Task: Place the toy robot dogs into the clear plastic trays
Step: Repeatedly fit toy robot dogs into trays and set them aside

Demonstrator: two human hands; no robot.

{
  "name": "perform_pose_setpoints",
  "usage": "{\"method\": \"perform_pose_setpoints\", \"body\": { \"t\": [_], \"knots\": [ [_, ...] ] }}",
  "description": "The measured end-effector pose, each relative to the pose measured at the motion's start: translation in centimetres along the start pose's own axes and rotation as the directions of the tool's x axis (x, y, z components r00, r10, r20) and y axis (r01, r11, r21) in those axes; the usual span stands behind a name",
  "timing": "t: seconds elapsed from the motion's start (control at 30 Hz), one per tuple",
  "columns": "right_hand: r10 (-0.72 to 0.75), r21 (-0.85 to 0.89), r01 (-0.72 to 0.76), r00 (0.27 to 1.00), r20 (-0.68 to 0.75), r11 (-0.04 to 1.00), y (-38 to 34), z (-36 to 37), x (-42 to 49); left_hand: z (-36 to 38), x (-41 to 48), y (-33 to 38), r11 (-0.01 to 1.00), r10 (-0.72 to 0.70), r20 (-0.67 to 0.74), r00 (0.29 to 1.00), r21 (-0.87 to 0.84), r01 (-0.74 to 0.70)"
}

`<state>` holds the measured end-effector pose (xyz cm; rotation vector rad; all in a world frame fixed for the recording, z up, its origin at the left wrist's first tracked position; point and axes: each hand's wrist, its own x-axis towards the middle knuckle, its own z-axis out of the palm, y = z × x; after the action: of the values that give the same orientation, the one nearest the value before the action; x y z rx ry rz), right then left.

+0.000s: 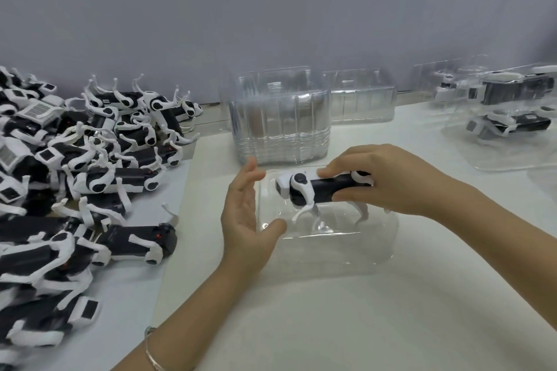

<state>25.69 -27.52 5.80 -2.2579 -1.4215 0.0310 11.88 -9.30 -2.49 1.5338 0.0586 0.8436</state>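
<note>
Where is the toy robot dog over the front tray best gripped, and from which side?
Take the toy robot dog by its black mid-body, between front and rear legs, from above: fingers on one long side, thumb on the other. The body is a narrow bar and the legs point down into the clear tray, leaving top and flanks free. The right hand holds it so.

We see one black-and-white dog (316,190) upright, head to the left, its legs down in a clear tray (346,250) near us, our right hand (391,184) gripping its back. A pile of dogs (90,178) lies jumbled at left. A stack of empty trays (280,129) stands behind, and filled trays (512,105) sit far right.
</note>
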Motion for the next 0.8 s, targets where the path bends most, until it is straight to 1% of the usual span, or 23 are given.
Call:
{"method": "perform_pose_setpoints", "body": {
  "t": [0.07, 0.17, 0.3, 0.37, 0.43, 0.6, 0.67, 0.73, 0.8],
  "knots": [
    [0.017, -0.025, -0.016, 0.998, 0.063, 1.0, 0.0, 0.2, 0.6, -0.1, 0.1, -0.2, 0.997, -0.076, 0.041, 0.996, 0.029, 0.075],
    [0.041, -0.07, -0.033, 0.992, 0.118, 0.997, -0.1, 0.0, 1.5, -0.2, 0.2, -0.4, 0.989, -0.143, 0.079, 0.987, 0.043, 0.14],
    [0.074, -0.082, -0.059, 0.979, 0.191, 0.995, 0.1, -0.2, 2.1, 0.0, 0.1, -0.5, 0.985, -0.173, 0.075, 0.982, -0.002, 0.174],
    [0.056, -0.119, -0.028, 0.97, 0.238, 0.993, 0.1, 0.4, 2.0, 0.2, 0.1, -0.5, 0.984, -0.177, 0.071, 0.982, -0.01, 0.178],
    [0.014, -0.158, 0.023, 0.973, 0.23, 0.987, 0.2, 1.1, 1.8, 0.1, 0.1, -0.5, 0.983, -0.185, 0.085, 0.979, -0.002, 0.185],
    [-0.133, -0.228, 0.162, 0.982, 0.138, 0.96, 0.8, 1.9, 1.5, -0.2, 0.5, -0.3, 0.975, -0.221, 0.176, 0.959, 0.06, 0.214],
    [-0.19, -0.287, 0.214, 0.976, 0.11, 0.934, 1.0, 1.9, 1.4, -0.2, 0.6, -0.1, 0.973, -0.23, 0.197, 0.953, 0.08, 0.219],
    [-0.26, -0.385, 0.277, 0.961, 0.097, 0.881, 1.0, 2.0, 1.5, -0.4, 0.7, -0.1, 0.971, -0.234, 0.217, 0.948, 0.091, 0.219],
    [-0.291, -0.427, 0.303, 0.952, 0.093, 0.852, 1.1, 2.1, 1.7, -0.5, 0.8, -0.1, 0.969, -0.246, 0.227, 0.942, 0.093, 0.23]
  ]
}}
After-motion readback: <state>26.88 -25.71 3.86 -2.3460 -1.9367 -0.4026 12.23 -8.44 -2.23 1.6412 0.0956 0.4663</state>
